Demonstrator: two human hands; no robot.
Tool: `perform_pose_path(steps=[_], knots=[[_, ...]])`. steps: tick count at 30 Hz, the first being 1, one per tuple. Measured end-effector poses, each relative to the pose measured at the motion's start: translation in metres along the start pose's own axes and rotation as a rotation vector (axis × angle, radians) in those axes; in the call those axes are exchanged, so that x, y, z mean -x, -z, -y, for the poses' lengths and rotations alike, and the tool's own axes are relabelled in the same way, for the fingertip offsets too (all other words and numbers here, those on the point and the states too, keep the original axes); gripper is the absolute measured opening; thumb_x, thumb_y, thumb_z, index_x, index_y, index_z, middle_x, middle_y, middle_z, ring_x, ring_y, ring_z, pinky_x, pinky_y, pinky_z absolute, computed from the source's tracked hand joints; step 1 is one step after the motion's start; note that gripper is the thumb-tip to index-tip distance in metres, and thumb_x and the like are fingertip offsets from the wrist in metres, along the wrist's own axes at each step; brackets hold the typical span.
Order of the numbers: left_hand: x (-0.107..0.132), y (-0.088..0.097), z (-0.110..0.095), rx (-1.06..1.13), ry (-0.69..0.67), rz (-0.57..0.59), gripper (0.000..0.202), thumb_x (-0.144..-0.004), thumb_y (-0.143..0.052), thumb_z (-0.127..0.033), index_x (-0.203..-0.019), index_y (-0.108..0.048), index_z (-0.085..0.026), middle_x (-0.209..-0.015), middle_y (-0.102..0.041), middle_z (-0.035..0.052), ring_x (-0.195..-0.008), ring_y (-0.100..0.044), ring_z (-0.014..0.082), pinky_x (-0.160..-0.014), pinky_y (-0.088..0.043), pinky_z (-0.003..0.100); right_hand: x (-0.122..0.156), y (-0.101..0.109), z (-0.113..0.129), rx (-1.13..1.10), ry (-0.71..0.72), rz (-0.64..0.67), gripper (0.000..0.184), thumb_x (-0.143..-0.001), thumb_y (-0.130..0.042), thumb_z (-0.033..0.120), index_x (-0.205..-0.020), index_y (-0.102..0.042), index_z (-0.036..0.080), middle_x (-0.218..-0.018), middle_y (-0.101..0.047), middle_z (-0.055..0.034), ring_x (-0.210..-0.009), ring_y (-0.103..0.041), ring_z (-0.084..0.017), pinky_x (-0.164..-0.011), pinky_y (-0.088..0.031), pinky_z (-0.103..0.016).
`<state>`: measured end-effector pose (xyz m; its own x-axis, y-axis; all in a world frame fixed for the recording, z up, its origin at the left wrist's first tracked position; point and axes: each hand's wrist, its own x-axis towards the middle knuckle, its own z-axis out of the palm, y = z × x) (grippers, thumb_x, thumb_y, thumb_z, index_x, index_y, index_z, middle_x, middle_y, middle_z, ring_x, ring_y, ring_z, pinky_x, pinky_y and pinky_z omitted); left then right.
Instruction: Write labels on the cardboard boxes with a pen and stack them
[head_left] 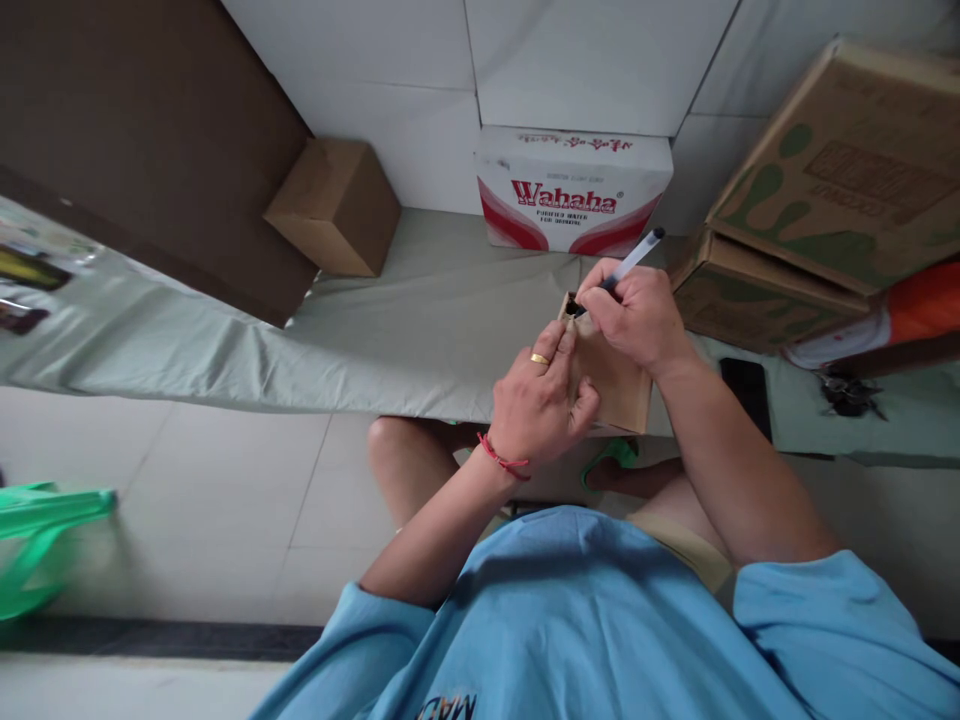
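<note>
My left hand [541,403] is closed around a small brown cardboard box [619,385] at the front edge of the table, with a gold ring on one finger and a red cord at the wrist. My right hand [637,313] grips a marker pen [628,262], its tip pressed on the box's far top corner, where a black mark shows.
A pale green cloth [420,330] covers the table. On it stand a plain brown carton [335,205], a white and red Wahaha carton [574,190], and stacked printed cartons [817,200] at right. A black phone [746,395] and keys [847,392] lie right. A green stool [37,540] stands at left.
</note>
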<state>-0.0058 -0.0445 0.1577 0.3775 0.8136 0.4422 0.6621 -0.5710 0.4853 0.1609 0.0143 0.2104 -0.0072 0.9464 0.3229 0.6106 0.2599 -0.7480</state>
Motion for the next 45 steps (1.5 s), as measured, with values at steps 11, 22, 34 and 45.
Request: perform_pose_path(steps=[11, 22, 34, 45], knots=[[0.0, 0.001, -0.001, 0.01, 0.009, 0.0, 0.052, -0.097, -0.049, -0.032, -0.143, -0.06, -0.012, -0.152, -0.06, 0.0206, -0.122, -0.068, 0.0311, -0.103, -0.06, 0.045, 0.001, -0.002, 0.0, 0.062, 0.008, -0.085, 0.018, -0.085, -0.057, 0.025, -0.067, -0.06, 0.022, -0.057, -0.055, 0.0013, -0.057, -0.047, -0.013, -0.061, -0.035, -0.031], [0.0, 0.001, -0.001, 0.006, 0.015, 0.008, 0.052, -0.097, -0.049, -0.033, -0.144, -0.058, -0.014, -0.151, -0.06, 0.0198, -0.119, -0.068, 0.0303, -0.099, -0.061, 0.044, 0.0, -0.002, -0.002, 0.115, 0.009, -0.145, 0.02, -0.084, -0.057, 0.023, -0.064, -0.056, 0.023, -0.057, -0.056, 0.0009, -0.058, -0.049, -0.014, -0.064, -0.038, -0.032], [0.0, 0.0, -0.001, 0.005, 0.01, 0.001, 0.052, -0.099, -0.048, -0.034, -0.144, -0.059, -0.014, -0.15, -0.061, 0.0201, -0.123, -0.067, 0.0317, -0.101, -0.06, 0.044, -0.001, -0.001, -0.009, 0.08, 0.007, -0.164, 0.024, -0.093, -0.058, 0.028, -0.069, -0.058, 0.023, -0.064, -0.061, -0.0009, -0.065, -0.057, -0.015, -0.07, -0.047, -0.032], [-0.001, 0.002, -0.003, -0.003, 0.019, 0.006, 0.052, -0.098, -0.048, -0.035, -0.144, -0.06, -0.013, -0.15, -0.061, 0.0203, -0.127, -0.066, 0.0324, -0.099, -0.06, 0.043, -0.005, -0.001, -0.009, 0.045, -0.015, -0.099, 0.023, -0.095, -0.059, 0.029, -0.074, -0.064, 0.022, -0.067, -0.067, -0.0011, -0.068, -0.062, -0.016, -0.072, -0.051, -0.031]])
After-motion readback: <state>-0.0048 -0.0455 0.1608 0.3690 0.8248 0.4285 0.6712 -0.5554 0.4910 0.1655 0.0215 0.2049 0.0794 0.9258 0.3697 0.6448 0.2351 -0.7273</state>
